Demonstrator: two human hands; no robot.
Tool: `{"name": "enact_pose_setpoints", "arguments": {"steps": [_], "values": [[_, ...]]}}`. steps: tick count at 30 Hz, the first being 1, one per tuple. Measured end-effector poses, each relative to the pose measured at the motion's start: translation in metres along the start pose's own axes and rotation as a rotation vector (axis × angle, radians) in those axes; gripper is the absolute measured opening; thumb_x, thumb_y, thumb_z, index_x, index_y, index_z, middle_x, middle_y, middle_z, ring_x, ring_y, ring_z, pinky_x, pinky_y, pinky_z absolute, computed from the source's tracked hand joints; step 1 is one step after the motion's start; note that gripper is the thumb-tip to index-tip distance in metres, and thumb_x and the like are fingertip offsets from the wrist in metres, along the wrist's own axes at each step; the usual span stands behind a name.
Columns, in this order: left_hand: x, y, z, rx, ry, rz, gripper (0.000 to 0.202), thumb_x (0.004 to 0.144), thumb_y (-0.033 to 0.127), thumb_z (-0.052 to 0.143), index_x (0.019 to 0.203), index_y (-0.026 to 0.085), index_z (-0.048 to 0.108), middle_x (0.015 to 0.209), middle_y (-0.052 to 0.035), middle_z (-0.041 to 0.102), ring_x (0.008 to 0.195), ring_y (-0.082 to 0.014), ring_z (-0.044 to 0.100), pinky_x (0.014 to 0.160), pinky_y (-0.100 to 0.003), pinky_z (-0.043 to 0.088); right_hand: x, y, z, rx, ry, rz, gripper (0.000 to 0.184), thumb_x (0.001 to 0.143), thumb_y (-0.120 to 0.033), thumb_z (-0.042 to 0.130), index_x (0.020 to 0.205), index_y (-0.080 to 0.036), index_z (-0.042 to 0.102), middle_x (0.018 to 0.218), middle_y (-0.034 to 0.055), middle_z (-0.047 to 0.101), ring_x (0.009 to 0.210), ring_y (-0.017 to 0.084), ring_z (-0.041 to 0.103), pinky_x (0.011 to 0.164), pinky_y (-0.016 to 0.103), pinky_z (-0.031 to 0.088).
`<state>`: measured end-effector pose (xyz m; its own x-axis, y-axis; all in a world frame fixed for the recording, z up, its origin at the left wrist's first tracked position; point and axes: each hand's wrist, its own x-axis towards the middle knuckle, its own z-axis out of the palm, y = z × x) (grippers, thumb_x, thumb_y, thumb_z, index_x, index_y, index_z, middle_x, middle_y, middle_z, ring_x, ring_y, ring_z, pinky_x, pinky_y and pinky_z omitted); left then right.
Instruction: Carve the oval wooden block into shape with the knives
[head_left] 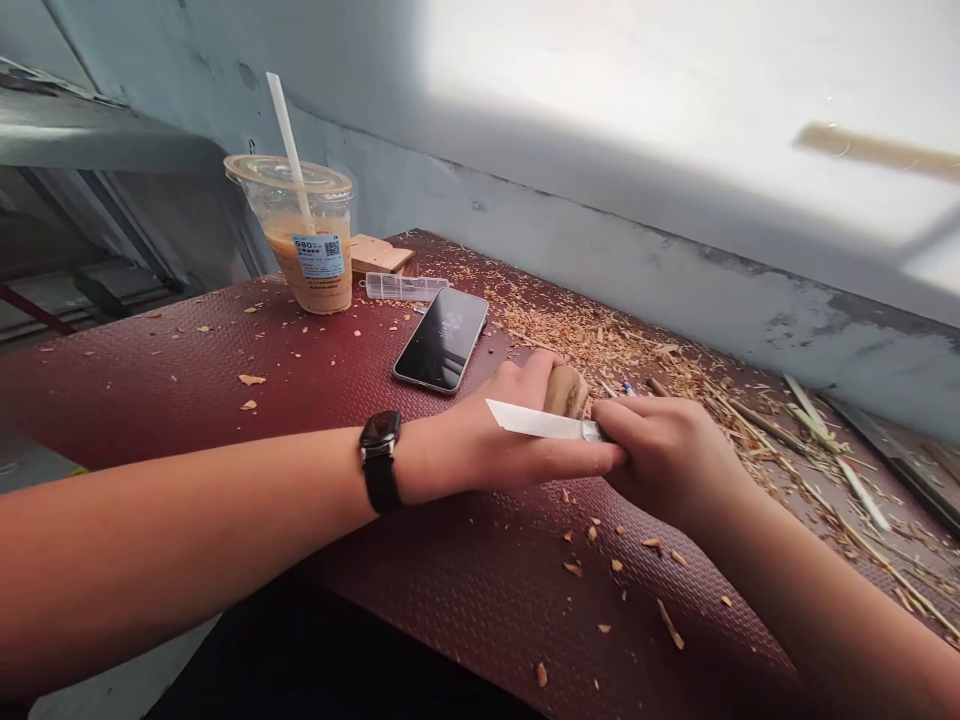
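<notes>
My left hand (517, 425), with a black watch (380, 430) on its wrist, is closed around a small brownish piece of wood (564, 392). Fingers cover most of the piece, so its full shape is hidden. My right hand (664, 450) grips the handle of a knife (536, 420), whose pale blade points left across the back of my left hand, in front of the wood. The left thumb reaches to the right hand near the knife's handle. Both hands are just above the dark red textured table (330, 370).
A phone (442, 340) lies behind my left hand. Farther back are an iced drink cup with a straw (319, 255), a clear plastic case (405, 288) and a wooden block (379, 254). Wood shavings (585, 328) and thin sticks (862, 495) litter the right side along the wall.
</notes>
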<state>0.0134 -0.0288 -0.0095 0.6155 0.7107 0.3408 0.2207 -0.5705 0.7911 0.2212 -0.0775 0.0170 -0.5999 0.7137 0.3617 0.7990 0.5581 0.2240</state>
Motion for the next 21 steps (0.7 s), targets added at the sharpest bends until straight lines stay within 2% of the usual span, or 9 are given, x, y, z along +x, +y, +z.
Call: {"name": "enact_pose_setpoints", "arguments": {"steps": [2,7,12,16,18,21], "values": [[0.0,-0.003,0.0,-0.026,0.0,-0.015,0.051,0.078,0.065,0.076,0.09,0.023,0.049,0.085,-0.0006,0.056,0.072,-0.0168,0.049,0.062,-0.033,0.037,0.001,0.0,0.0,-0.002,0.012,-0.008,0.019,0.083,-0.02,0.047,0.064,-0.021,0.043,0.057,-0.0032,0.043,0.052,0.01,0.034,0.054,0.027,0.022],[0.001,-0.009,0.004,-0.018,0.12,-0.029,0.061,0.068,0.069,0.082,0.098,0.023,0.055,0.088,-0.0022,0.062,0.076,-0.0188,0.052,0.062,-0.034,0.038,0.002,0.0,0.002,-0.01,0.031,0.006,0.02,0.083,-0.019,0.048,0.064,-0.021,0.042,0.057,-0.0036,0.043,0.05,0.009,0.034,0.053,0.027,0.022],[0.002,-0.002,0.011,-0.214,0.162,-0.008,0.048,0.079,0.052,0.08,0.085,0.023,0.042,0.073,0.0054,0.051,0.066,-0.0121,0.046,0.061,-0.03,0.037,0.003,-0.006,0.004,-0.097,0.068,0.119,0.023,0.086,-0.023,0.049,0.064,-0.021,0.044,0.055,-0.0029,0.044,0.05,0.01,0.038,0.053,0.027,0.022],[0.005,0.0,0.014,-0.411,0.114,0.024,0.045,0.087,0.048,0.074,0.083,0.024,0.037,0.071,0.006,0.048,0.062,-0.0106,0.046,0.059,-0.03,0.036,0.003,-0.009,0.006,-0.164,0.1,0.234,0.022,0.089,-0.027,0.049,0.067,-0.021,0.048,0.056,-0.0014,0.05,0.049,0.012,0.043,0.053,0.027,0.023],[0.007,-0.001,0.011,-0.379,0.071,0.035,0.042,0.088,0.046,0.072,0.084,0.024,0.037,0.074,0.0054,0.047,0.064,-0.0109,0.045,0.06,-0.03,0.037,0.002,-0.008,0.006,-0.157,0.1,0.201,0.024,0.091,-0.031,0.05,0.069,-0.021,0.049,0.057,-0.0009,0.053,0.048,0.012,0.043,0.052,0.027,0.023],[0.009,-0.001,0.002,-0.1,0.045,0.022,0.046,0.082,0.053,0.077,0.085,0.023,0.042,0.08,0.0032,0.048,0.07,-0.013,0.044,0.063,-0.031,0.036,0.0,-0.003,0.005,-0.145,0.09,0.087,0.025,0.09,-0.032,0.052,0.068,-0.021,0.05,0.057,-0.0018,0.054,0.048,0.011,0.042,0.052,0.027,0.023]]}}
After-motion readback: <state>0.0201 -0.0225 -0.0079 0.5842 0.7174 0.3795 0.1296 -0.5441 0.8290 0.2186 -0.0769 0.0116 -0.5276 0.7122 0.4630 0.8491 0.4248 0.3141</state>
